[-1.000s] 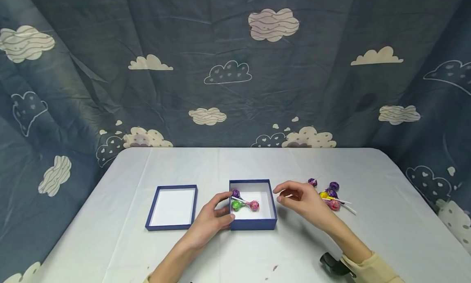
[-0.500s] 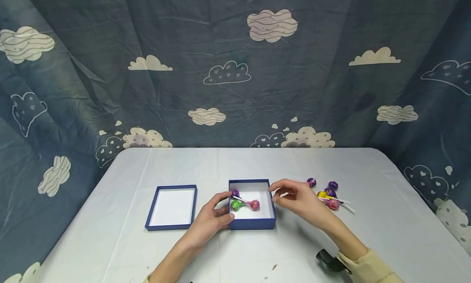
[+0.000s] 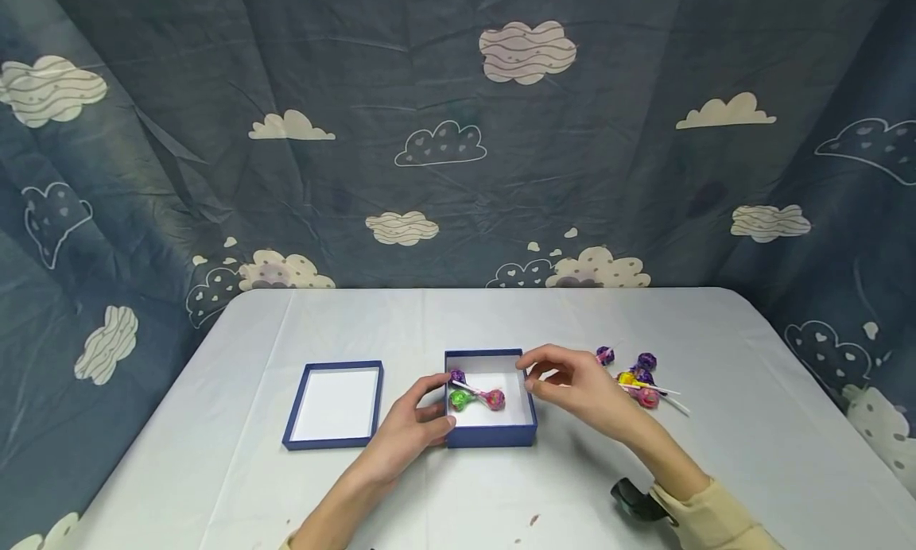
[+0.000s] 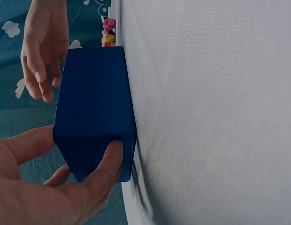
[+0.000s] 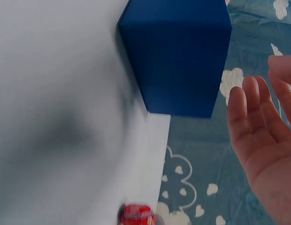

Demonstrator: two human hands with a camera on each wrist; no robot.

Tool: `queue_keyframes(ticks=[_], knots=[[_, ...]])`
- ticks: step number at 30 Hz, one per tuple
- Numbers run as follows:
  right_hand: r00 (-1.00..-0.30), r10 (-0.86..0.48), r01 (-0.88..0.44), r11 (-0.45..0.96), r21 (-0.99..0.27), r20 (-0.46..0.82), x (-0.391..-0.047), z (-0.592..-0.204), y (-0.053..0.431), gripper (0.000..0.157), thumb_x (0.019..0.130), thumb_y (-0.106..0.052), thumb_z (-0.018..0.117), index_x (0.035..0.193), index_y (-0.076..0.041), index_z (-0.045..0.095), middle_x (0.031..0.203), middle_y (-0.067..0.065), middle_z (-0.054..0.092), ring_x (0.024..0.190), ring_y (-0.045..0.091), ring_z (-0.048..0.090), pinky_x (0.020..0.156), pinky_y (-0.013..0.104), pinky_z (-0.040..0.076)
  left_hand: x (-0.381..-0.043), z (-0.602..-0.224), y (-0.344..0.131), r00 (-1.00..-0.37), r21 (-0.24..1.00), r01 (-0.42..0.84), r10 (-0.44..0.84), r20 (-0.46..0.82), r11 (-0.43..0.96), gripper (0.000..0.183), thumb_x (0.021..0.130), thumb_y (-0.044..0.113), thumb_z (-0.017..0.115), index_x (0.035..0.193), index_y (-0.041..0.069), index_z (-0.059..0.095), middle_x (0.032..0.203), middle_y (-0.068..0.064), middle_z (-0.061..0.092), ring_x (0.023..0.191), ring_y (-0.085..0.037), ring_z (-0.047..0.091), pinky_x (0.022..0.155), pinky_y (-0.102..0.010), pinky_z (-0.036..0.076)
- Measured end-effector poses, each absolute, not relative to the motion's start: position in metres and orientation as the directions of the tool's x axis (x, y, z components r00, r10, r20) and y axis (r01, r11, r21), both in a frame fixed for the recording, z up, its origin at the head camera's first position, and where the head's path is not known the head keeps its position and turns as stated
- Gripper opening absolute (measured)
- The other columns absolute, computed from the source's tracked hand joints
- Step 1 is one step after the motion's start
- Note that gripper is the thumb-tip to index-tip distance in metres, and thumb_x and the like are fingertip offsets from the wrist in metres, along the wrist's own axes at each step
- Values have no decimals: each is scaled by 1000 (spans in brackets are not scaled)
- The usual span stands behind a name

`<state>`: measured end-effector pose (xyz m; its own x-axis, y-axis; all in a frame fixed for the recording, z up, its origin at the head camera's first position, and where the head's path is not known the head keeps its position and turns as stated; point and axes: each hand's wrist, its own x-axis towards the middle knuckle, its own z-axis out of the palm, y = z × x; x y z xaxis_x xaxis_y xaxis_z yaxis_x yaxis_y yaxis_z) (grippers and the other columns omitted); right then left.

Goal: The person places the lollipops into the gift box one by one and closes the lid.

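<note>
A blue box [image 3: 494, 436] with a white inside stands uncovered at the middle of the table. Inside it, near the left wall, lie a purple lollipop [image 3: 458, 377], a green lollipop [image 3: 459, 400] and a pink lollipop [image 3: 494, 400] with crossing white sticks. My left hand [image 3: 411, 423] holds the box by its left side, thumb and fingers spread along the wall; the left wrist view shows fingertips against the blue surface. My right hand [image 3: 576, 383] hovers at the box's right rim, fingers loosely bent and nothing between them.
The box's blue-edged lid [image 3: 335, 403] lies left with its white inside up. To the right is a small pile of wrapped lollipops [image 3: 646, 377], and a purple lollipop [image 3: 604, 354] lies just apart from it. A dark curtain with clouds hangs behind the white table [image 3: 572, 319].
My right hand has shifted a little to the left, up to the box's right rim. The left hand, the box and the lollipops keep their places.
</note>
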<state>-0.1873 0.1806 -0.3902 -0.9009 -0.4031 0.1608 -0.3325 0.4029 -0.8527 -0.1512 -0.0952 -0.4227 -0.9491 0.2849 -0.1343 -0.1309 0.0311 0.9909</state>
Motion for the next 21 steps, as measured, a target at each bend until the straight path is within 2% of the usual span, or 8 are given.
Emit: queue_keyframes(ticks=[11,18,21], knots=[[-916,-344,-359,474,-804,206,-190,-386,208,20,91,-16,73,110,-16,69,105,-2,67,91,19,63,73,29,54,-151,-422,-95,-950,991,-129,284,-133,33,59,90,2,64,145,10,44,151,-20,33,125,-38,49,85,-42,53],[-924,-344,-335,517,-788,167,-193,-382,226,21,90,-13,73,111,-14,69,94,4,68,78,28,63,63,29,53,-150,-422,-95,-950,990,-135,281,-138,29,59,90,3,65,145,10,44,153,-19,30,127,-39,48,85,-42,53],[-929,-342,-316,543,-778,139,-195,-382,233,21,90,-12,73,111,-13,69,91,2,67,79,28,62,66,28,53,-150,-421,-94,-948,990,-136,286,-138,25,60,90,3,64,145,10,44,153,-18,29,127,-39,47,85,-42,53]])
